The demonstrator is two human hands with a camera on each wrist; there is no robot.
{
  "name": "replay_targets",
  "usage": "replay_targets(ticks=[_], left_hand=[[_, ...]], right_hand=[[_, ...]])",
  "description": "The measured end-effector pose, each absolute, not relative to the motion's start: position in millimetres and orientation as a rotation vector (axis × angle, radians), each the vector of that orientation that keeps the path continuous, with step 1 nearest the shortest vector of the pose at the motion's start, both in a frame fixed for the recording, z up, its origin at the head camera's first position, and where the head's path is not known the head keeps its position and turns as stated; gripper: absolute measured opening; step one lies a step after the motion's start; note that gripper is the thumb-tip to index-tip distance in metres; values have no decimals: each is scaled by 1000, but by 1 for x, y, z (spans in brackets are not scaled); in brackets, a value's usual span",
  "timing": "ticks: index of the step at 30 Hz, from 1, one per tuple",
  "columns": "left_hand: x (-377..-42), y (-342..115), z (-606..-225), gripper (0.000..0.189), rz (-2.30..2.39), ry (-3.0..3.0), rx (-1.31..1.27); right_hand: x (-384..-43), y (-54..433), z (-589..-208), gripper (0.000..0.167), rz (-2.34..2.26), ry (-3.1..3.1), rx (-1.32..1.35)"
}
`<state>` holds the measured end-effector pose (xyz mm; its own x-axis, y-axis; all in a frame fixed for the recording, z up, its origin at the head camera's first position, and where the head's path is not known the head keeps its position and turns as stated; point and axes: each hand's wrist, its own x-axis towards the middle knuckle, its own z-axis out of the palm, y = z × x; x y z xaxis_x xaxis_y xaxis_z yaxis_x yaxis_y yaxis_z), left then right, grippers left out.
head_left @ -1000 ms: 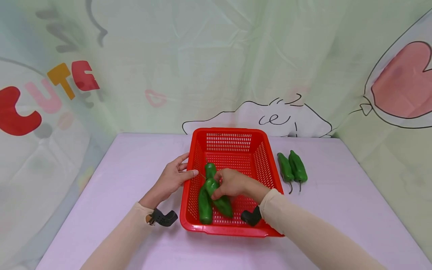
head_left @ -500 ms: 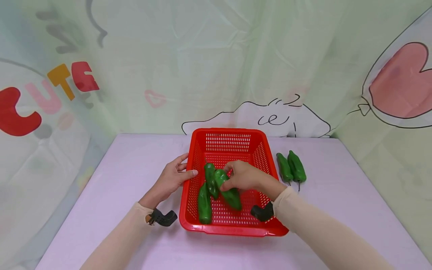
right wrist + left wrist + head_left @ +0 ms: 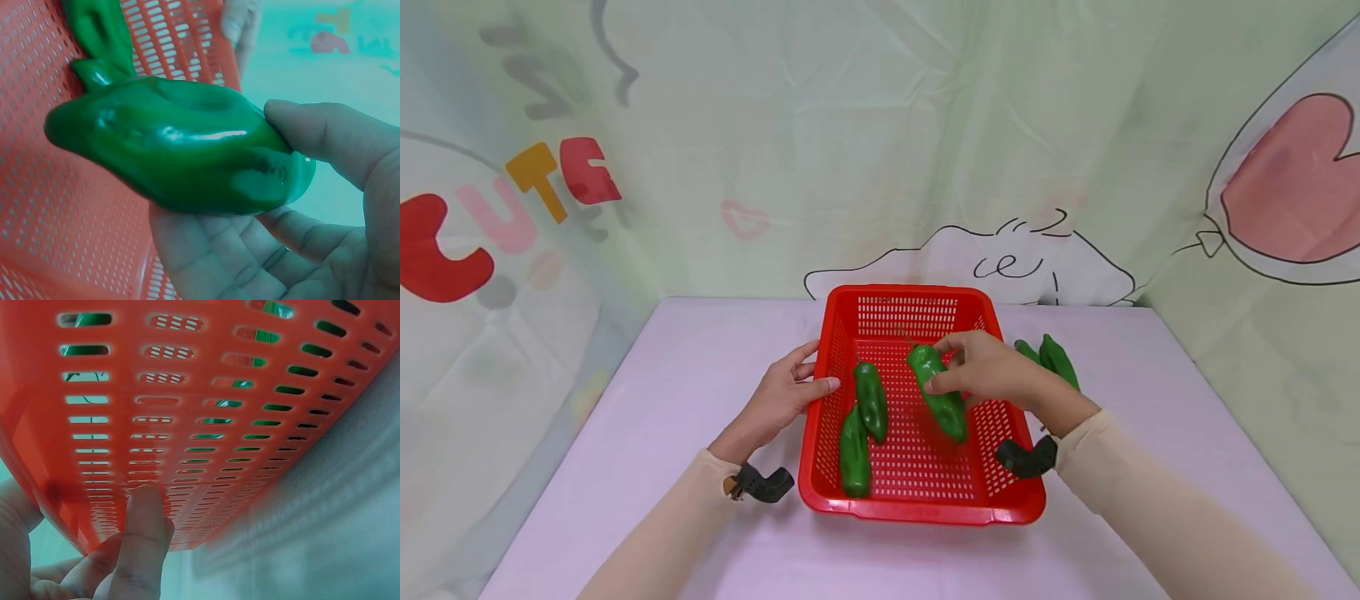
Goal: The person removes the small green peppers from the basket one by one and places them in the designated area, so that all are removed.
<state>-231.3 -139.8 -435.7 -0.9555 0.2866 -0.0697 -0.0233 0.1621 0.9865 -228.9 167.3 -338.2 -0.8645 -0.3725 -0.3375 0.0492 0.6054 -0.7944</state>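
A red perforated plastic basket (image 3: 917,510) stands mid-table. My left hand (image 3: 778,398) holds its left rim, thumb over the edge and fingers against the outer wall, as the left wrist view (image 3: 140,544) also has it. Over the basket's right half, my right hand (image 3: 992,373) pinches a green pepper (image 3: 942,396) between thumb and fingers, its stem pointing up and left. In the right wrist view the held pepper (image 3: 181,147) hides part of the basket behind it. Two other green peppers, an upper one (image 3: 871,402) and a lower one (image 3: 854,454), lie along the basket's left side.
To the right of the basket, two more green peppers (image 3: 1058,358) lie side by side on the pale lilac table (image 3: 1157,467), partly hidden by the right forearm. A printed curtain (image 3: 880,150) hangs close behind the table and along both sides.
My right hand has moved right and up with the pepper, away from the two at the left side. The left hand stays on the rim.
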Motion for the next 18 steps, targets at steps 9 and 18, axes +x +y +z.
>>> replay_targets(ticks=[9, 18], left_hand=[[-232, -140, -436, 79, 1863, 2209, 250], [-231, -139, -434, 79, 1858, 2210, 239]], right_hand=[[-230, 197, -324, 71, -1254, 2373, -231], [-232, 227, -316, 76, -1272, 2441, -179]])
